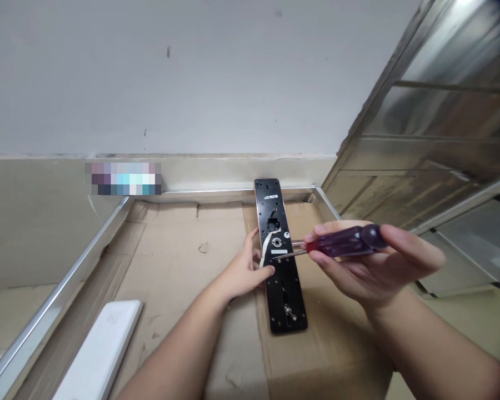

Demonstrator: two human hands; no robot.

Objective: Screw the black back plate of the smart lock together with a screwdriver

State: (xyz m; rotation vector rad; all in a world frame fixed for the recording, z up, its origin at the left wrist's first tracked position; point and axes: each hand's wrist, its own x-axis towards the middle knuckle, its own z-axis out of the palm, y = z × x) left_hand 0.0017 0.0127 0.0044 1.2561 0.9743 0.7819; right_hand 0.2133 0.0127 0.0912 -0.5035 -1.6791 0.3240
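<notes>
A long black door-lock panel (280,300) is in the middle, its back face showing screw holes, a square socket and a white cable (265,250). My left hand (250,264) grips its left edge, thumb on the face and fingers at the side, partly hidden. In my right hand (370,272) is a screwdriver (341,243) with a dark purple handle and a red collar. Its shaft points left across the panel, with the tip near a white label; whether it touches cannot be made out. A second metal shaft (298,244) shows beside it, partly hidden by the fingers.
Flattened cardboard (183,250) covers the work surface inside a metal frame rail (79,266). A white slab-like object (102,350) lies at lower left. Behind stands a pale wall (170,89). Shiny metal panels (433,128) rise at right. A blurred-out patch (125,179) sits at back left.
</notes>
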